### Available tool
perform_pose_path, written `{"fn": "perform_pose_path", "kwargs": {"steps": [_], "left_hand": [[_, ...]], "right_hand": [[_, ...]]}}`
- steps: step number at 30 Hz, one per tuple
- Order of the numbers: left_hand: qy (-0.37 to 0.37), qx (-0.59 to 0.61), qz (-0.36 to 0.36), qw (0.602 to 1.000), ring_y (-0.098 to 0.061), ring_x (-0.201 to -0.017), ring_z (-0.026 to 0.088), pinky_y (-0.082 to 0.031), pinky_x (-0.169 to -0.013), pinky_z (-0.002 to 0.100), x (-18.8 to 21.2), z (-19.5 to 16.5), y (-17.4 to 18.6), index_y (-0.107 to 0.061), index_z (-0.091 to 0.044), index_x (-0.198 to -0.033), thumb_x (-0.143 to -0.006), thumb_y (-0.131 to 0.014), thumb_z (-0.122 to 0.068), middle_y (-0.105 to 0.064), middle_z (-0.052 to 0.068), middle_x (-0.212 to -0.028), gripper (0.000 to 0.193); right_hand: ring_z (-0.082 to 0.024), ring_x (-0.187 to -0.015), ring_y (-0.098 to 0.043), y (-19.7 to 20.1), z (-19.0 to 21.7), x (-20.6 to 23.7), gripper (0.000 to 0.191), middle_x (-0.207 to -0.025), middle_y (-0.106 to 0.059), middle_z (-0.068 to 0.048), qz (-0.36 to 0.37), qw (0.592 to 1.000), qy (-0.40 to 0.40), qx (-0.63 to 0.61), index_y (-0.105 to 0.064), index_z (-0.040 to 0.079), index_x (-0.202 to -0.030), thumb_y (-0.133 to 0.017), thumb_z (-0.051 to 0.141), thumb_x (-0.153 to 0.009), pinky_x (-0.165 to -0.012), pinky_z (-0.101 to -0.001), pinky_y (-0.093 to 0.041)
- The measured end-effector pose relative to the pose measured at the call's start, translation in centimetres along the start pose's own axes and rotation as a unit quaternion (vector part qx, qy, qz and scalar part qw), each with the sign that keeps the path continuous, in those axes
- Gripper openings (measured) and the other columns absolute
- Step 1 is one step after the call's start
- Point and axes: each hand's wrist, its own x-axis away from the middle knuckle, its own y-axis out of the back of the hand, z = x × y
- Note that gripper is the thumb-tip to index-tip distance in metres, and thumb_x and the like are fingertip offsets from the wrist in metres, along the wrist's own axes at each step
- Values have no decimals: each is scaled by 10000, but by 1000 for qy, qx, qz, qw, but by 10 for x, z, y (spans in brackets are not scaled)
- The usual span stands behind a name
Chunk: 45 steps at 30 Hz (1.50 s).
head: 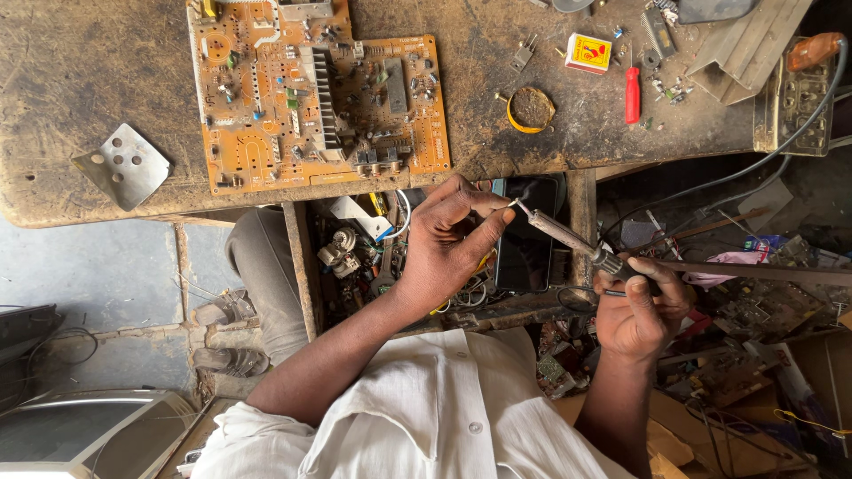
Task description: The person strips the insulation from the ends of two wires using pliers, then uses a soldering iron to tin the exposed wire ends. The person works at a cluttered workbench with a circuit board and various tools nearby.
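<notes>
Over the workbench (89,71), right hand (635,310) grips soldering iron (568,238); left hand (444,244) pinches its tip.

Orange circuit board (311,98), red screwdriver (632,95)

circuit board (311,98) blocks bench (80,71) centre; left bare.

Workbench: we see a dark, scuffed wooden workbench (80,62) across the far side.
Circuit board: a large orange circuit board (266,98) lies on it, left of centre.
Metal plate: a small grey plate with holes (122,166) sits at the near left edge of the bench.
Tape ring: a yellow-rimmed ring (531,109) lies right of the board.
Small box: a yellow and red box (587,52) is further right.
Screwdriver: a red-handled screwdriver (632,94) lies just beside the box.
Drawer: an open drawer of parts and wires (355,257) is under the bench.
</notes>
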Motion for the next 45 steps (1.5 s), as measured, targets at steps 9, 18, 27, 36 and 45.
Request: {"fn": "perform_pose_path", "kwargs": {"steps": [9,18,27,36,45], "left_hand": [[-10,-15,-2,1000,-512,-795,67,-437,-673,234,-1,2,0,-760,-43,-1038,-959,-781,-45,-629,1,-913,82],[5,-4,0,1000,-518,-782,60,-444,-648,226,-1,3,0,-754,-43,-1031,-954,-774,-50,-641,3,-930,79],[38,5,2,999,-507,-731,59,-432,-609,225,-1,1,1,-757,-54,-1018,-946,-775,-67,-642,-2,-918,75],[-14,-26,0,1000,-520,-790,75,-445,-665,237,0,-2,4,-757,-58,-1031,-951,-781,-59,-656,6,-935,84],[-10,-21,0,1000,-515,-766,73,-444,-666,236,0,-4,3,-755,-54,-1030,-952,-779,-55,-650,7,-931,82]], "right_hand": [[-209,-810,-684,1,-2,0,128,-946,-745,-152,-4,1000,4,2,-735,34,-1144,-742,76,-1023,-669,-341,-512],[-210,-801,-682,0,-2,1,197,-956,-734,-158,5,1000,20,19,-730,38,-1204,-738,77,-1011,-671,-350,-524],[-209,-790,-683,-1,-1,-1,143,-942,-736,-165,8,1000,17,20,-724,20,-1147,-732,77,-1016,-660,-344,-522],[-214,-798,-676,-1,0,4,126,-954,-738,-161,-4,1000,15,11,-726,17,-1143,-734,63,-1026,-669,-347,-517],[-215,-796,-682,-1,3,4,129,-948,-742,-156,-14,1000,7,12,-729,24,-1134,-736,57,-1010,-659,-351,-518]]}}
